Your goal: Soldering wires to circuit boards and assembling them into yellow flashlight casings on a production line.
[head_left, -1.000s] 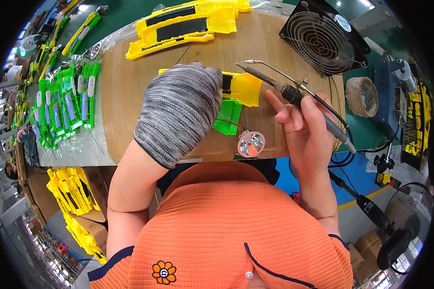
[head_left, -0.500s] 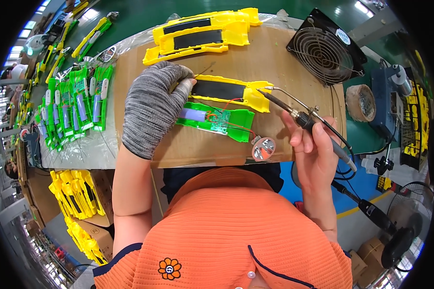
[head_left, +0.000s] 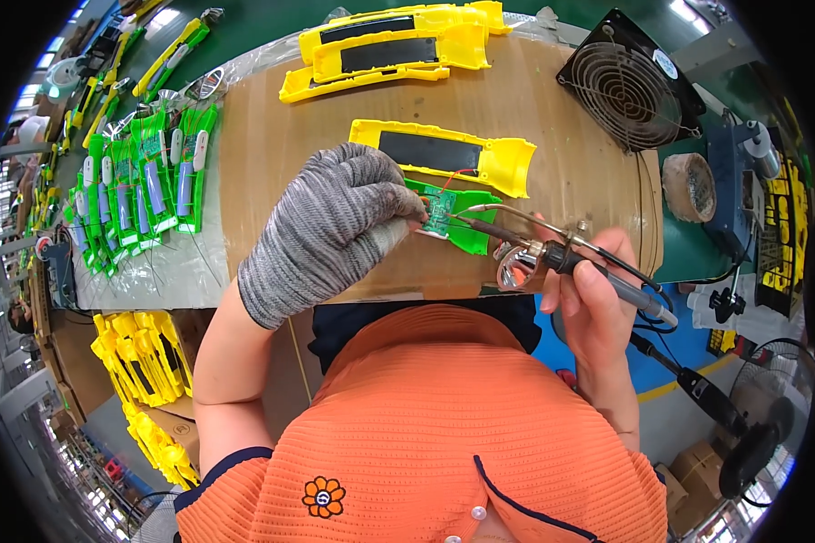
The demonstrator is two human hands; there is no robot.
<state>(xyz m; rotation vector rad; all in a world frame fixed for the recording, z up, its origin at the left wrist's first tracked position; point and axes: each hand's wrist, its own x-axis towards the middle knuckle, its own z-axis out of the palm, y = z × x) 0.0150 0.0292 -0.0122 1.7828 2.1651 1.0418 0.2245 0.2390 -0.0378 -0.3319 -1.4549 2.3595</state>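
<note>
- Our left hand [head_left: 340, 222], in ribbed grey knit, pinches fingertips together at the circuit board [head_left: 440, 206]; we cannot tell what's between.
- Our bare right hand [head_left: 598, 303] grips the slender soldering iron [head_left: 563, 259], tip over the board.
- The board sits in smooth green plastic casing [head_left: 476, 239].

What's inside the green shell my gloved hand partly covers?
A circuit board shows inside the green shell. The gloved left hand covers the shell's left part, so whatever lies there can't be seen.
</note>
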